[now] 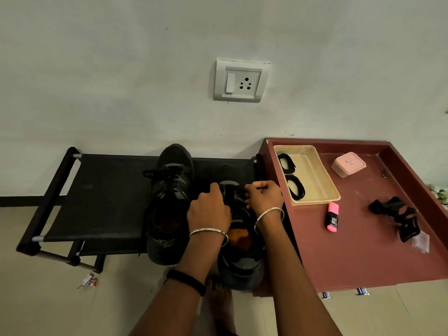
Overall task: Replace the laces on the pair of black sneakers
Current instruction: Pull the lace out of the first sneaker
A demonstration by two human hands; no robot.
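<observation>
Step in hand, by my reading: unlacing or relacing the right-side sneaker (242, 267). It sits on the black rack (106, 195), beside the left-side sneaker (169, 214), which carries a full lace.

Left hand (208, 210): fingers curled down onto the right-side sneaker's eyelet row, gripping the upper there. Whether it also holds a strand is hidden.

Right hand (263, 197): fingers curled, pinching a thin dark lace (263, 188) over the same row.

Next move, probably: draw the strand through an eyelet while the left hand steadies the sneaker. Black on black in dim light makes eyelets hard to find.

Around: two coiled black laces (294, 187) in a beige tray (317, 170) on the red table (363, 251), near the right hand. Also a pink highlighter (332, 217), a pink box (349, 164) and black clips (397, 214). Nothing blocks the reach to the tray.
</observation>
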